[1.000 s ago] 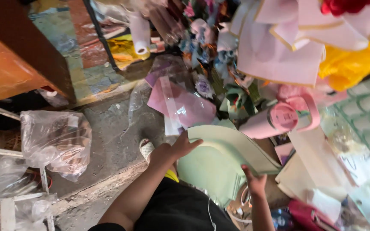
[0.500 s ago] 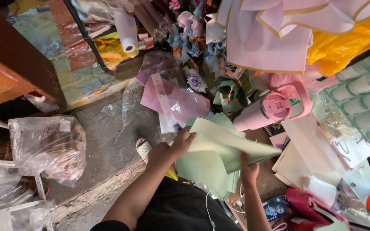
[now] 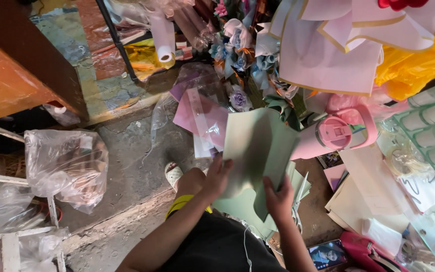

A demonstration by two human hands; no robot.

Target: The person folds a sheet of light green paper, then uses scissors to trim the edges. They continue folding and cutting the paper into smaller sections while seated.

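My left hand (image 3: 214,179) and my right hand (image 3: 279,198) both grip a pale green sheet of paper (image 3: 258,146) that is curled up and folded between them. More green sheets (image 3: 242,209) lie underneath it on my lap. A pink tumbler with a loop handle (image 3: 336,135) lies on its side just right of the sheet. Scissors (image 3: 296,214) rest by my right hand.
Pink wrapping sheets in plastic (image 3: 202,118) lie ahead on the concrete floor. Paper flowers (image 3: 237,98), a white roll (image 3: 163,35) and large pink cut sheets (image 3: 323,55) sit beyond. A clear plastic bag (image 3: 64,163) hangs at left. A phone (image 3: 328,253) lies lower right.
The green sheet has been lifted from lying flat and is curled upright between both hands. My view has shifted slightly.
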